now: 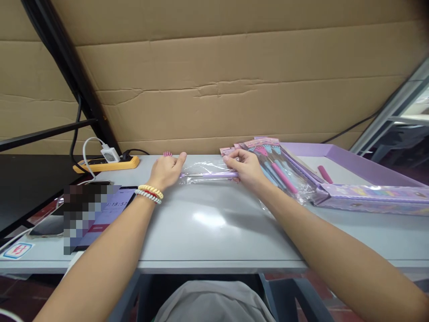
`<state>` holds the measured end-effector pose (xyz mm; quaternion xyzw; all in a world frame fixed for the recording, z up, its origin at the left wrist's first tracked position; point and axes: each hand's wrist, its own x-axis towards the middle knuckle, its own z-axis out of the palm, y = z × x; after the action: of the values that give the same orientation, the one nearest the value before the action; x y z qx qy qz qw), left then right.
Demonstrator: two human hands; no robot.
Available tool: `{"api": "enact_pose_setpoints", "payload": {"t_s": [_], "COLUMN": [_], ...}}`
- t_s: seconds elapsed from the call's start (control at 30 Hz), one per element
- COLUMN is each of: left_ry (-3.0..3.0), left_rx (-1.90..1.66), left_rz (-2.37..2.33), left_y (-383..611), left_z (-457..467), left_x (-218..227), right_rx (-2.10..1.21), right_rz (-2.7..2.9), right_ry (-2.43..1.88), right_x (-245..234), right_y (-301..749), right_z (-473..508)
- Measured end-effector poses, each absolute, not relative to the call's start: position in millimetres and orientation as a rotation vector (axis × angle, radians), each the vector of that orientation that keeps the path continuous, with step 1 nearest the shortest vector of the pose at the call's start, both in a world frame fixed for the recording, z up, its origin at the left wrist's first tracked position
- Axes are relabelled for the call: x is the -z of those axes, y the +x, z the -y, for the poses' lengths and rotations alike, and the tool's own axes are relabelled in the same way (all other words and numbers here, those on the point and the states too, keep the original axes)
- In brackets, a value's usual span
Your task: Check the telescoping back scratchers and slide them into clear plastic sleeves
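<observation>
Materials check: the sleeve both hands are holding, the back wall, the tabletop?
Sleeve: thin clear plastic film, glossy; it crinkles and glints, a purple stick shows through. Back wall: brown corrugated cardboard, matte, creased. Tabletop: smooth grey, semi-gloss with lamp glare; laminate or coated metal, unclear.

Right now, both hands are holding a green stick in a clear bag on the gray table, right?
Not quite. The head view shows the left hand and right hand holding a purple stick, not green, inside the clear bag on the gray table.

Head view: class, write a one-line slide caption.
Left hand and right hand hold a lilac pen in clear plastic sleeve on grey table.
</observation>
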<state>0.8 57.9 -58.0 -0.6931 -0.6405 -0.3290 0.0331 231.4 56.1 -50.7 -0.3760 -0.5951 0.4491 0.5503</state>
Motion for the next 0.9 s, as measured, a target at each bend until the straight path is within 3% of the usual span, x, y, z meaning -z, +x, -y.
{"api": "enact_pose_setpoints", "payload": {"t_s": [0.2, 0.9], "left_ry": [-2.191, -2.22], "left_rx": [0.972, 1.081], "left_rz": [1.964, 2.013], "left_y": [2.4, 19.3], "left_z": [-54.6, -45.5], "left_x": [55.7, 53.2], "right_rx": [-1.51, -1.542], "right_rz": [1.239, 1.202], "right_ry": [-0.912, -0.809], "right_x": [46.9, 56.0], "right_y": [235.2, 238.9], "right_z": [-56.7, -58.3]}}
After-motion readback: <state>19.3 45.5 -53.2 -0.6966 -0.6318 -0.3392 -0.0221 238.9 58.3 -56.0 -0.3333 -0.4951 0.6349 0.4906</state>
